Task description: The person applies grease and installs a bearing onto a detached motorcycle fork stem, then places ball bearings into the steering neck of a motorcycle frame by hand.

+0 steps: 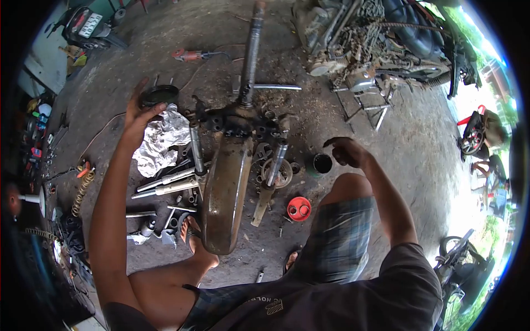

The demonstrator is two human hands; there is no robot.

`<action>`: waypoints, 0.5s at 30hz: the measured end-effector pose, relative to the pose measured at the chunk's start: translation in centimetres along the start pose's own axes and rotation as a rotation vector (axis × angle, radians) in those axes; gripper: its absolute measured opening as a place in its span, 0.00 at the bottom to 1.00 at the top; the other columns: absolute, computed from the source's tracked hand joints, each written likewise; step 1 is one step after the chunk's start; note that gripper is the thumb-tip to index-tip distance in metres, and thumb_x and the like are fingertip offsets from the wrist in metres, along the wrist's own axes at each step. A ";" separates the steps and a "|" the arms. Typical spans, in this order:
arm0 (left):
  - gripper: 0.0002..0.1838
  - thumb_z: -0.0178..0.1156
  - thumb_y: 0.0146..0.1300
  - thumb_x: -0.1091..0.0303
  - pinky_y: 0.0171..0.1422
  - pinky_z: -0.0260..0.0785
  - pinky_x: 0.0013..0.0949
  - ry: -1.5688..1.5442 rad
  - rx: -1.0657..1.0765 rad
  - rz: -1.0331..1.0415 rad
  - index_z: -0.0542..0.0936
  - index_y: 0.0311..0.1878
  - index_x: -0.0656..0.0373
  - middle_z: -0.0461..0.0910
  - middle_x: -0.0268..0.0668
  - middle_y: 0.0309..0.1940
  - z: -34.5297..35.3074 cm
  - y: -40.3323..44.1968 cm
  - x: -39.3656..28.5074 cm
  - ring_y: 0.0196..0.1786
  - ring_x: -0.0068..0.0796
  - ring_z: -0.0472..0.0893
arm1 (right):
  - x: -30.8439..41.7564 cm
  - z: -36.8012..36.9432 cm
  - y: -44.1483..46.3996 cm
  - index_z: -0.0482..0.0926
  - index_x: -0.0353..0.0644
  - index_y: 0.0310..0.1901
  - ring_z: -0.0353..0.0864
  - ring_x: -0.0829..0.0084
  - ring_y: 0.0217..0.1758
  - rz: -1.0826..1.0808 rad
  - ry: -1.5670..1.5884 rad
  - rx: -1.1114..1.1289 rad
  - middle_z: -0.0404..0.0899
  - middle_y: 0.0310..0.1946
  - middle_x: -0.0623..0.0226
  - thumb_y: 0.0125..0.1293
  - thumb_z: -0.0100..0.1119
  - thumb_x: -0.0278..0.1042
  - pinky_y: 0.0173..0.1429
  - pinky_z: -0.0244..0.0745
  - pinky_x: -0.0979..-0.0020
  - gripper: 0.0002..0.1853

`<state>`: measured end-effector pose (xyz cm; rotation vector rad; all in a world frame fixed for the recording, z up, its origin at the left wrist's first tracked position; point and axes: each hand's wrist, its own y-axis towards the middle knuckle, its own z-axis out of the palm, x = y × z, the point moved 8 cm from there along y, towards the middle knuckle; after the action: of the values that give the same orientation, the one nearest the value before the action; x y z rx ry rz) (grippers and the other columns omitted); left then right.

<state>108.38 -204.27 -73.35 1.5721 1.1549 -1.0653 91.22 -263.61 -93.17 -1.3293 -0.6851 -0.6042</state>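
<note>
Bowl (159,95) round, perhaps metal; cloth (163,140) crumpled, whitish.

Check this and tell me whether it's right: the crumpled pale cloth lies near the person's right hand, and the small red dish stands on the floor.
One part is wrong: the crumpled pale cloth lies near the person's left hand, not the right hand, as the head view shows. The small red dish does stand on the floor.
</note>
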 end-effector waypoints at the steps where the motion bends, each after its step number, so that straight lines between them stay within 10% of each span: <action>1: 0.58 0.83 0.57 0.61 0.57 0.80 0.35 -0.005 -0.005 -0.009 0.58 0.86 0.55 0.79 0.50 0.67 0.0 0.0 -0.2 0.63 0.38 0.83 | 3.0 1.9 -0.9 0.83 0.39 0.57 0.69 0.74 0.18 -0.089 0.070 0.094 0.73 0.22 0.67 0.74 0.56 0.38 0.21 0.61 0.70 0.17; 10: 0.58 0.83 0.57 0.62 0.59 0.80 0.36 -0.036 -0.037 -0.049 0.57 0.86 0.57 0.78 0.50 0.68 0.0 0.2 -1.0 0.64 0.40 0.82 | 18.4 19.6 -4.6 0.74 0.45 0.31 0.66 0.71 0.18 -0.225 0.113 0.312 0.69 0.21 0.69 0.78 0.53 0.42 0.23 0.60 0.68 0.16; 15: 0.58 0.83 0.57 0.66 0.64 0.80 0.38 -0.070 -0.039 -0.015 0.57 0.86 0.58 0.74 0.52 0.72 -0.5 0.4 -1.0 0.67 0.42 0.82 | 19.3 23.5 -2.0 0.76 0.40 0.33 0.74 0.68 0.20 -0.242 0.040 0.213 0.77 0.23 0.62 0.78 0.52 0.40 0.24 0.65 0.65 0.16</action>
<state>108.68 -204.05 -72.25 1.4861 1.1347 -1.0925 100.17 -240.87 -75.03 -1.0424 -0.8600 -0.7292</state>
